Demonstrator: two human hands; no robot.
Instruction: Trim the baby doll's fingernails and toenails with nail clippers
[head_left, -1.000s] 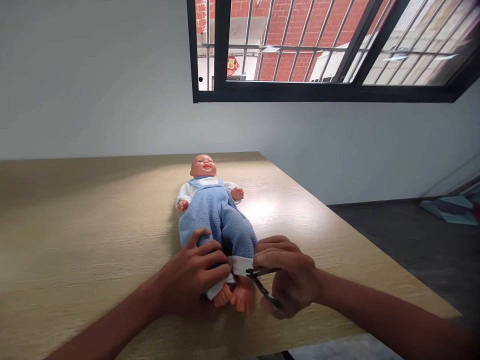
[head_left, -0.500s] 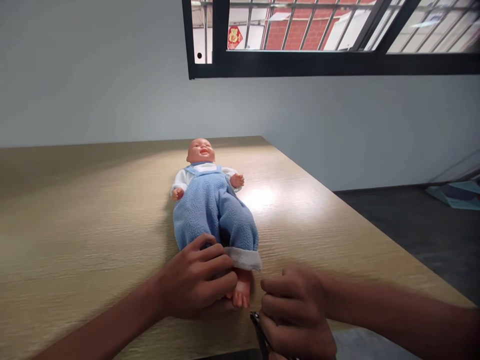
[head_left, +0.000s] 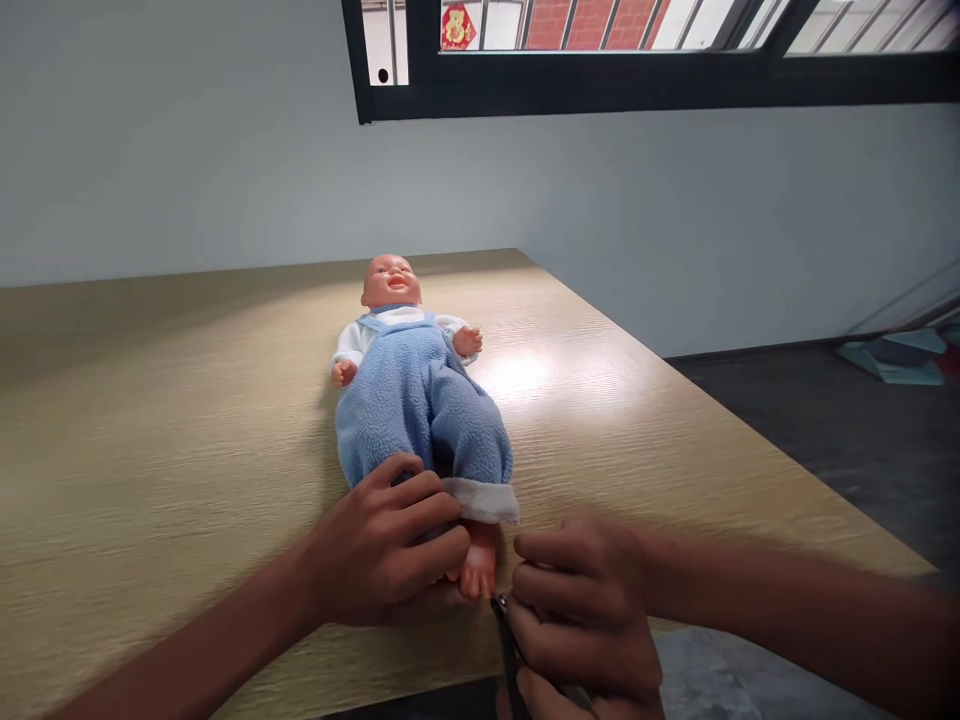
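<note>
A baby doll (head_left: 405, 390) in blue fleece overalls and a white top lies on its back, head at the far end. My left hand (head_left: 397, 545) is closed around its lower leg on the left side; that foot is hidden under my fingers. The doll's other foot (head_left: 478, 568) is bare, sticking out of a white trouser cuff (head_left: 486, 498). Just right of it, my right hand (head_left: 589, 615) is closed on a dark nail clipper (head_left: 507, 640), partly covered by the fingers. The clipper's tip is at the toes; whether it touches them I cannot tell.
The doll lies on a light wooden table (head_left: 187, 430), whose right edge slants away towards the wall (head_left: 210, 150). A black-framed barred window (head_left: 570, 85) is above. Light blue folded things (head_left: 896, 358) lie on the dark floor at the right.
The clipper's tip has come up closer to the doll's toes with my right hand. My left hand keeps its hold on the leg. The whole view has shifted slightly.
</note>
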